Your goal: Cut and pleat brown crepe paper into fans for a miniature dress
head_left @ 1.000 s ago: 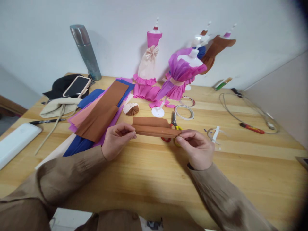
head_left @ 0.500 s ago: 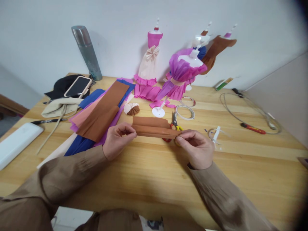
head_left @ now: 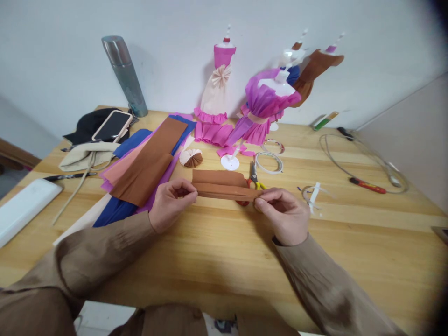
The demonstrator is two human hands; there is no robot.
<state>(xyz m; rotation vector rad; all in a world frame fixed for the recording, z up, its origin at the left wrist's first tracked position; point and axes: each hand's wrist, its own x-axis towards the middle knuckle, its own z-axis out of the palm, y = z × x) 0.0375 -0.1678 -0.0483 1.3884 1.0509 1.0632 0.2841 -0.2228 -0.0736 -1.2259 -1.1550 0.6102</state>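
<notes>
Head cam (only view); clock centred on the strip.

Item 1: brown strip, qty 1, at ctr. Near edge folded into narrow layers; rear panel flat. Appears held just above the wooden table.

Item 2: my L hand, 9 o'clock. Thumb + index pinching the strip's L end.

Item 3: my R hand, 3 o'clock. Thumb + fingers pinching the R end.

Item 4: scissors, 2 o'clock, handles partly hidden behind strip; untouched.

Item 5: pleated rosette, brown/cream, betw. 10 & 11 o'clock.

Item 6: stacked colored sheets, 10 o'clock, brown on top.

Item 7: purple-dressed form, 1 o'clock, well apart.

Step (my est.): folding/pleating, approx. midway; flat panel remains. Next move calls for both ends level, equal fold width, firm crease w/o tearing; uneven pinch could skew the layers.
</notes>
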